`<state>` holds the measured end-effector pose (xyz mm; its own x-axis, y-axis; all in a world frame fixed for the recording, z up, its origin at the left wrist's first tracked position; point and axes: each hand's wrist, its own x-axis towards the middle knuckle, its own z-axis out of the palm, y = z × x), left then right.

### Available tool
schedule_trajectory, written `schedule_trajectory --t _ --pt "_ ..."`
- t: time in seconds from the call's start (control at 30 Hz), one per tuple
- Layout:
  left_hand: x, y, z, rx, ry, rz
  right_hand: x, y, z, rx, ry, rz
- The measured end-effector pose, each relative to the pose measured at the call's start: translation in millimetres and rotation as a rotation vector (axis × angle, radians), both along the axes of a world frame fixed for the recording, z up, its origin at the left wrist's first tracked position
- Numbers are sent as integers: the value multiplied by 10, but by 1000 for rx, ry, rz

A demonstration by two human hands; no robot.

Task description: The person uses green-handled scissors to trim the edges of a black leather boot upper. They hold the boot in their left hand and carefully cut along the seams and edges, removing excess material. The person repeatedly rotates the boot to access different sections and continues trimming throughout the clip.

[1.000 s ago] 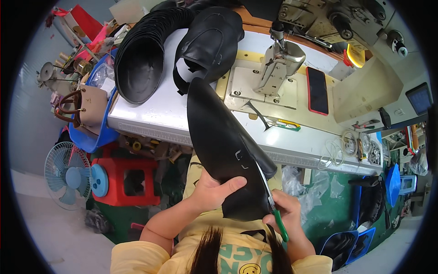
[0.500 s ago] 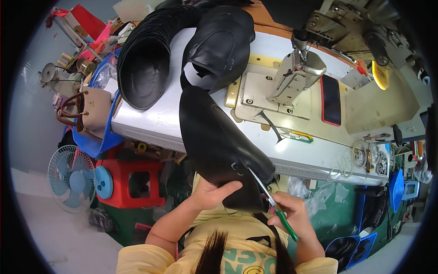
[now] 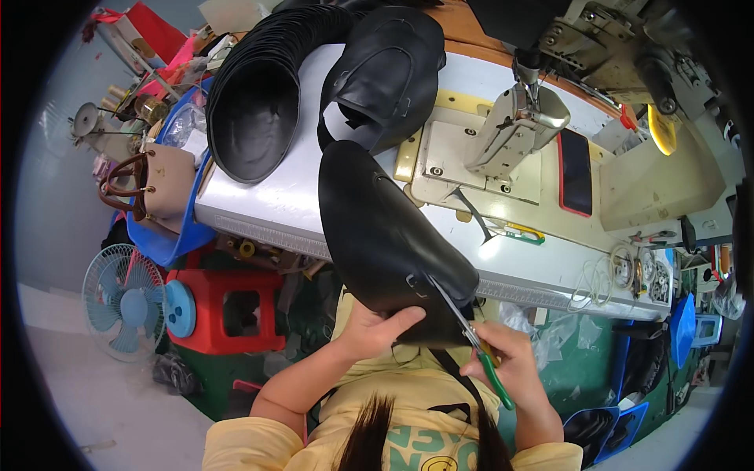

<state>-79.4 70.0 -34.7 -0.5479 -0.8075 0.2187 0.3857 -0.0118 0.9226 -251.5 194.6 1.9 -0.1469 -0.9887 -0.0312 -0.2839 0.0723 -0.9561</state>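
Observation:
A curved black leather piece (image 3: pixel 377 228) stretches from the table edge down toward my lap. Its lower part is pinched by my left hand (image 3: pixel 375 328), thumb on top and fingers hidden underneath. My right hand (image 3: pixel 506 357) is closed round a pair of scissors (image 3: pixel 493 377) with green handles. The slim blades lie against the leather, their tips beside a small stitched or metal detail. Whether the blades are apart I cannot tell. Behind the held piece, a similar black leather part (image 3: pixel 393 71) with stitched seams rests on the white table (image 3: pixel 259 206).
A nested stack of black curved pieces (image 3: pixel 255 118) lies at the back left. To the right stand a sewing machine (image 3: pixel 518 129), a phone (image 3: pixel 575 173) and yellow-green snips (image 3: pixel 525 233). A red stool (image 3: pixel 228 306) and a fan (image 3: pixel 126 306) are at lower left.
My hands, the scissors and the lower end of the leather have come up slightly. The view has shifted a little. Both grips look the same.

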Motion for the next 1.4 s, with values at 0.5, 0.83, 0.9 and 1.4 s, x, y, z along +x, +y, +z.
schedule_trajectory --t 0.5,0.83,0.9,1.4 --pt "-91 -586 1198 -900 -1075 -1150 -120 28 320 -250 1024 456" --pt "162 -520 1049 -835 -983 -697 -213 398 303 -269 629 -4" --pt "139 -442 1041 -739 -855 -638 -106 362 216 -234 369 8" --pt "-59 -56 650 -50 -91 -339 106 204 -82 -180 -331 144"
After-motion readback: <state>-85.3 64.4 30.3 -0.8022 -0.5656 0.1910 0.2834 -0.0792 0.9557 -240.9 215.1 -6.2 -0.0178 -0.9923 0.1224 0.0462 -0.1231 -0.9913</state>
